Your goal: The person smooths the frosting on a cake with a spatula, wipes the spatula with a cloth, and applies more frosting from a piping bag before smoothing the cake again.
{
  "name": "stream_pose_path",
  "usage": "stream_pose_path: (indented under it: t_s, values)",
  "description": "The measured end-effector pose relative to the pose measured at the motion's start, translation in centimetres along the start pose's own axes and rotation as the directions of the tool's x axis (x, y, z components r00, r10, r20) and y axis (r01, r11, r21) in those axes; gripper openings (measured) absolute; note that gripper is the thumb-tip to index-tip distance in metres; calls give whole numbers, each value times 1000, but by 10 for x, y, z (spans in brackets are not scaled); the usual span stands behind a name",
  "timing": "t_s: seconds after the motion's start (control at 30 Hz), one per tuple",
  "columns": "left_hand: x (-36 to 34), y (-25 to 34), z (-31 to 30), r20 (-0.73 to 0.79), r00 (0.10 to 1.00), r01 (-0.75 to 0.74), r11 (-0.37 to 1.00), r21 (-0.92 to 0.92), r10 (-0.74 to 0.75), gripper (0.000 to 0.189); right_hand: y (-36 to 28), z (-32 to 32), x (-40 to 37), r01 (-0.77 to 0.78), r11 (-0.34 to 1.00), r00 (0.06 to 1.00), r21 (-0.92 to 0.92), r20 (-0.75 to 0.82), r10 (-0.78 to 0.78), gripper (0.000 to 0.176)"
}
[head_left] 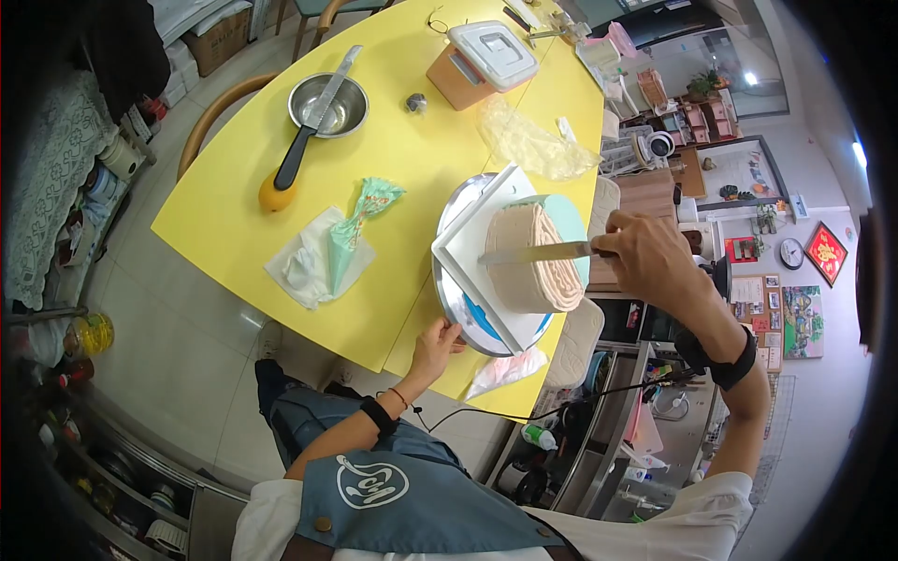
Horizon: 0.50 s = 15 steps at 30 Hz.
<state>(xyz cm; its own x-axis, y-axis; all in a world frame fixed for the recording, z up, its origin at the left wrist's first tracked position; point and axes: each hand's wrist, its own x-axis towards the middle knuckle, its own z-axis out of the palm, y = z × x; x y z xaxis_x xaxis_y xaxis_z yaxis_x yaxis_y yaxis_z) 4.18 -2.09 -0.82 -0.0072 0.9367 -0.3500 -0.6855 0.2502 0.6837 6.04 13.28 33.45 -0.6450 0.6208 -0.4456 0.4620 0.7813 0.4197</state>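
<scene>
My right hand (650, 257) grips an icing spatula (538, 252). Its flat metal blade lies against the side of a cake (524, 280) covered in beige-pink cream, with pale green on its far side and ridged piped cream at one end. A white square cake board (468, 245) carries the cake on a round silver turntable (445, 290). At the near rim of that turntable, my left hand (434, 353) has its thumb and fingers closed on the edge. A green piping bag (344, 243) rests on white paper (304, 266) to the left.
On the yellow table (224, 224) are a steel bowl (351, 110) with a serrated knife (313, 126) across it, a yellow-orange round object (277, 194), a lidded orange tub (458, 75), a clear plastic bag (533, 145) and a pinkish piping bag (505, 372). A black cable (552, 409) hangs near my right arm.
</scene>
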Motion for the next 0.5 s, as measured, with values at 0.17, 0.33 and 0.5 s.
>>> stream_pose_path:
  t_s: [0.17, 0.33, 0.5]
  values:
    - [-2, -3, 1, 8, 1000, 2, 1000, -15, -2, 25, 8, -3, 19, -27, 999, 993, -20, -113, 24, 14]
    - [-3, -2, 1, 10, 1000, -5, 1000, -26, 5, 25, 16, 5, 33, -18, 998, 998, -66, -63, 14, 10]
    - [1, -5, -1, -9, 1000, 4, 1000, -21, -4, 25, 13, 9, 26, 3, 995, 997, -98, -76, -11, 11]
